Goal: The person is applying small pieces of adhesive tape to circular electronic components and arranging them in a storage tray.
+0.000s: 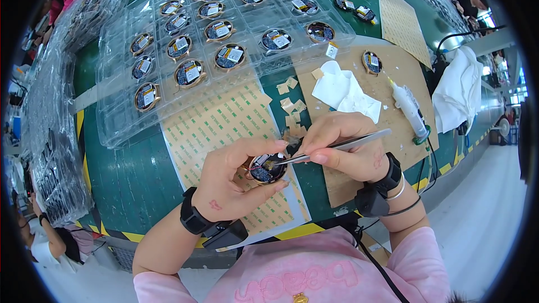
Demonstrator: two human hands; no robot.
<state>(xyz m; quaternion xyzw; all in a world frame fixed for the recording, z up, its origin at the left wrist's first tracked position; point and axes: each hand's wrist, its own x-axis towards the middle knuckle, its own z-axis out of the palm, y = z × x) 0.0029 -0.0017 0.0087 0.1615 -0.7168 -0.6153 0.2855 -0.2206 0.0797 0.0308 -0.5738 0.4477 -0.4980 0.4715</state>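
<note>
The person's left hand [227, 179] pinches a round watch module [262, 176] by its rim, index finger on the far side and thumb on the near one, so those fingers stand only as wide as the module. The module is held over the lower part of a patterned adhesive sheet [216, 115], its circuit side facing up. The right hand [343, 145] has its fingers closed around metal tweezers [359, 141], whose tips reach a yellowish patch inside the module; whether they press on it or hang just above cannot be told.

The main danger seems to lie at those tips: a slip, or too steep a push, could scratch the board or tear the patch. Thin red wires [245, 168] at the module's left edge run close to the left hand, and a shift of grip could snag or strain them. Because only two digits appear to brace the rim, sideways force from the tweezers might tip the module out of the pinch.

Beyond the right hand, small adhesive pieces [288, 105] lie loose on the green surface [126, 163] and could cling to skin if brushed. A white dispensing syringe [409, 108] rests on brown cardboard [351, 59]; tugging its cord could drag it about.
</note>
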